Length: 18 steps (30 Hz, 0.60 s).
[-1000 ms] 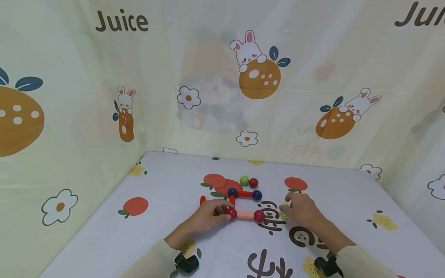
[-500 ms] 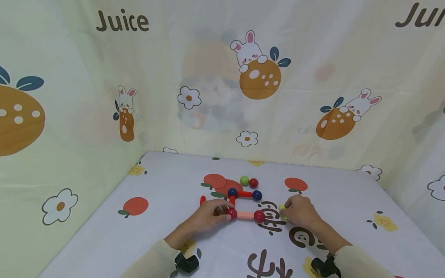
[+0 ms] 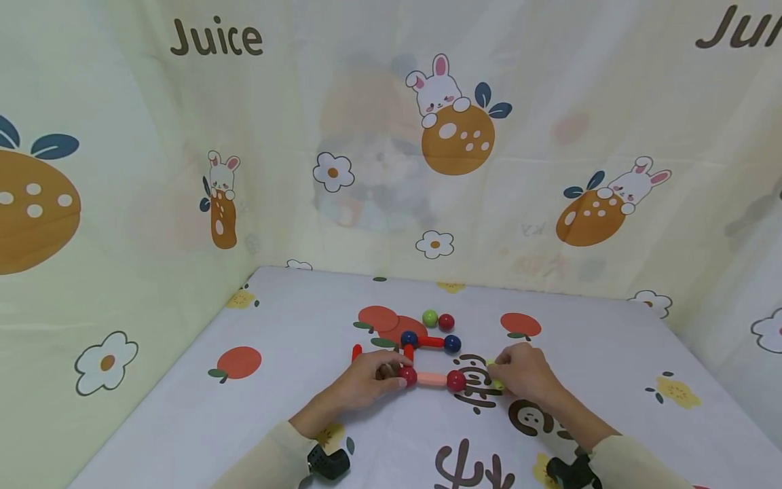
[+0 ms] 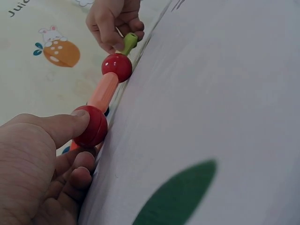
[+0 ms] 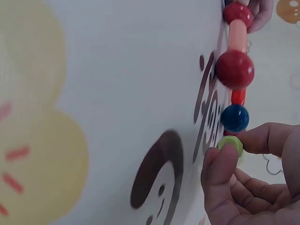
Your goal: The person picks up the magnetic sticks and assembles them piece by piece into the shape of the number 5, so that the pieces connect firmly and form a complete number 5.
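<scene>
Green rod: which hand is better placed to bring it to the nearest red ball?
Probably the right hand: it pinches the green rod, while the left hand holds the red ball left of the pink rod.

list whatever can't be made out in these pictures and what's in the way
Green stick: head view, partly covered by the right grip.
Leftmost red stick: head view, lower end hidden by the left grip.
Red ball at the left grip: left wrist view, partly covered by the thumb.
Right-hand lettering: head view, cut off by the right edge.
Yellow print: right wrist view, blurred and cut off by the left edge.
</scene>
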{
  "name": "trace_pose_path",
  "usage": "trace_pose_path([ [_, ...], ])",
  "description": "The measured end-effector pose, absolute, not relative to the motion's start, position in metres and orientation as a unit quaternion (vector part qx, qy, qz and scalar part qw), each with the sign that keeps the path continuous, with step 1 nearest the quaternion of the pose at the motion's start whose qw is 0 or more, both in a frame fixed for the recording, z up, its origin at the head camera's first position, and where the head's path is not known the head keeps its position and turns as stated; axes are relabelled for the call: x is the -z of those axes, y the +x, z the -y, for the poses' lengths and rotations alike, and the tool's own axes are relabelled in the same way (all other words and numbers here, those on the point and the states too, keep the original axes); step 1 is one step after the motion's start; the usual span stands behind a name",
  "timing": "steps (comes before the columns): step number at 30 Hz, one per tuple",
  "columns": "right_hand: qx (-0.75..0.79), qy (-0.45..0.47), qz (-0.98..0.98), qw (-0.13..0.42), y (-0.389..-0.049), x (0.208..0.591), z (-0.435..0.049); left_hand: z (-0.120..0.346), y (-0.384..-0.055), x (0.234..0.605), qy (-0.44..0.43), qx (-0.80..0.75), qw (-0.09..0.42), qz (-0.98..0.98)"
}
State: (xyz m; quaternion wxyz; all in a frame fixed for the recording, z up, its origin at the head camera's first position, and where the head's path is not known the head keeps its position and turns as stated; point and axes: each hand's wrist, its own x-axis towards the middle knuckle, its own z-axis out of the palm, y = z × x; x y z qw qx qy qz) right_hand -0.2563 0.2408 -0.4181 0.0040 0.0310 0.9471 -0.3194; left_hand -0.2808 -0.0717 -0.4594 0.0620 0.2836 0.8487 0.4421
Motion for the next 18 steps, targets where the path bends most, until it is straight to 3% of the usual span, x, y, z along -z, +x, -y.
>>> trace_pose_path([
  [6, 0.356, 0.031, -0.934, 0.006, -0.249, 0.411, -0.230, 0.071, -0.281, 0.460, 0.283, -0.442, 0.062, -0.849],
  [18, 0.436, 0.048, -0.896, 0.066, -0.234, 0.405, -0.209, 0.072, -0.282, 0.459, 0.288, -0.441, 0.061, -0.848],
])
